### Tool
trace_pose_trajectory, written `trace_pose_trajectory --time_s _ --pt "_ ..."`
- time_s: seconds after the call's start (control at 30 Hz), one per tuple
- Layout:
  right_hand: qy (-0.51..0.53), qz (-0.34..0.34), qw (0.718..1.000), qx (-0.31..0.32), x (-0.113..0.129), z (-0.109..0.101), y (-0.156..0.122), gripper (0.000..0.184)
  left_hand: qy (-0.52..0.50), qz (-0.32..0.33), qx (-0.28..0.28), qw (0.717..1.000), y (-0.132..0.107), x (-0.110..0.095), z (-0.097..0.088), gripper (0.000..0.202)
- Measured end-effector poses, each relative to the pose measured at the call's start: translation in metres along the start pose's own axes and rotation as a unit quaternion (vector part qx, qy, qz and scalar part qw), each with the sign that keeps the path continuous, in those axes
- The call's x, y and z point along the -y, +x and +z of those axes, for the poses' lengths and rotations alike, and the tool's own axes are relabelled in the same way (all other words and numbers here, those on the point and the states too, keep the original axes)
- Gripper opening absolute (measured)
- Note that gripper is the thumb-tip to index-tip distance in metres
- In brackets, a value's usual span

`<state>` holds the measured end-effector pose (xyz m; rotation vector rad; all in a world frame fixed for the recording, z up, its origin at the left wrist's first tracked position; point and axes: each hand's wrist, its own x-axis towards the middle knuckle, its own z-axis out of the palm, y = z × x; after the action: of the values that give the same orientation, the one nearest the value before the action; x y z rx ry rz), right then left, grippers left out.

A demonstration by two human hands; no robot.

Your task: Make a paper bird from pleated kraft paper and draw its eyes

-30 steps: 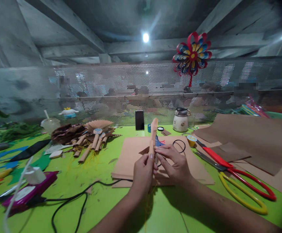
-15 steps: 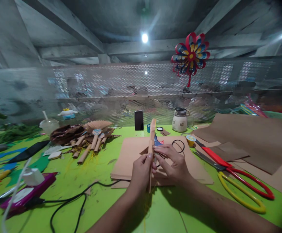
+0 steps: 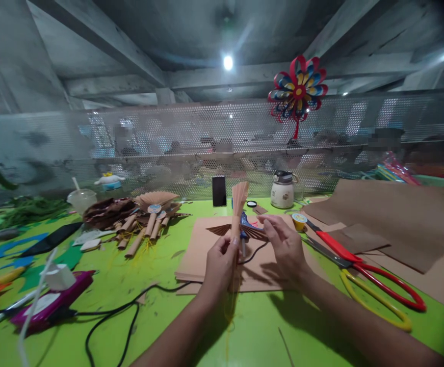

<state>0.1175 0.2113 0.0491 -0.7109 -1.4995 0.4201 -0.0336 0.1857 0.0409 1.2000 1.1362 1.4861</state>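
My left hand [image 3: 222,257] is closed around the rolled stem of a pleated kraft-paper craft [image 3: 239,201], held upright. Its narrow folded fan points up, darker pleated wings spread to both sides, and yellow threads hang below. My right hand [image 3: 286,244] has its thumb and fingertips at the tip of the right wing, seemingly pinching it. Behind the craft is a blue glue gun [image 3: 247,224], partly hidden, with a black cord. Under both hands lies a stack of brown paper sheets [image 3: 199,255].
Large scissors [image 3: 354,262] and dark paper sheets [image 3: 397,219] lie right. Finished paper fans [image 3: 155,204] are piled left. A purple power strip [image 3: 53,300] with black cord [image 3: 130,304] sits front left. A phone [image 3: 219,191] and bottle [image 3: 282,189] stand at the back.
My right hand has moved right, away from the stem, to the right wing's tip. The pleated wings are now spread wide, and the upright fan faces me more.
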Motion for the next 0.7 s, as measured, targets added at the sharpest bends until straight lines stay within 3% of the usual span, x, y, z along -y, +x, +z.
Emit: trace_pose_trajectory --time_s 0.17,0.4,0.7 --pt "-0.01 0.007 1.0 0.024 -0.008 -0.001 0.003 0.022 0.023 0.012 -0.003 1.0 0.002 0.005 -0.002 0.028" --pt "-0.09 -0.067 0.988 0.108 -0.011 0.003 -0.003 0.022 0.049 0.031 0.014 0.998 0.003 0.006 -0.003 0.025" --pt "-0.144 -0.154 0.975 0.074 -0.011 0.011 -0.013 0.02 0.09 0.047 0.024 0.995 0.003 0.012 -0.006 0.028"
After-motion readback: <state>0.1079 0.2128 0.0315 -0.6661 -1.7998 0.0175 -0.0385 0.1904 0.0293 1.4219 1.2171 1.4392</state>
